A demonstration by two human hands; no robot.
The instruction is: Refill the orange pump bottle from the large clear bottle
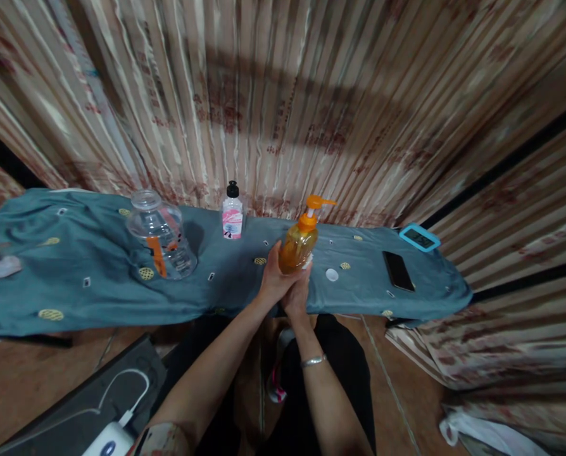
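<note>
Nearest, bottom left on the floor: a white power bank with a white cable lying on a dark grey board. Both forearms reach up the middle; a silver bracelet sits on the right wrist. Left hand wraps the lower left side of the pump bottle, fingers curled around it. Right hand is pressed under and against the bottle base, closed on it from below; exact finger placement hard to tell. Bottle is held upright, slightly tilted, over the near edge of the table, about the middle. It is clear plastic, filled nearly full with amber-orange liquid, orange pump head on top with spout pointing right.

Table carries a teal cloth with small yellow and white motifs. Just right of the bottle, a small white cap on the cloth. Further right, a black phone lying flat, near the right end. At the far right corner, a blue-framed digital timer. Left of centre, a large clear plastic jar with a lid and an orange label strip, looks empty. At the far edge, a small bottle, black cap, pink-white label, contents not readable. Striped curtain behind.
</note>
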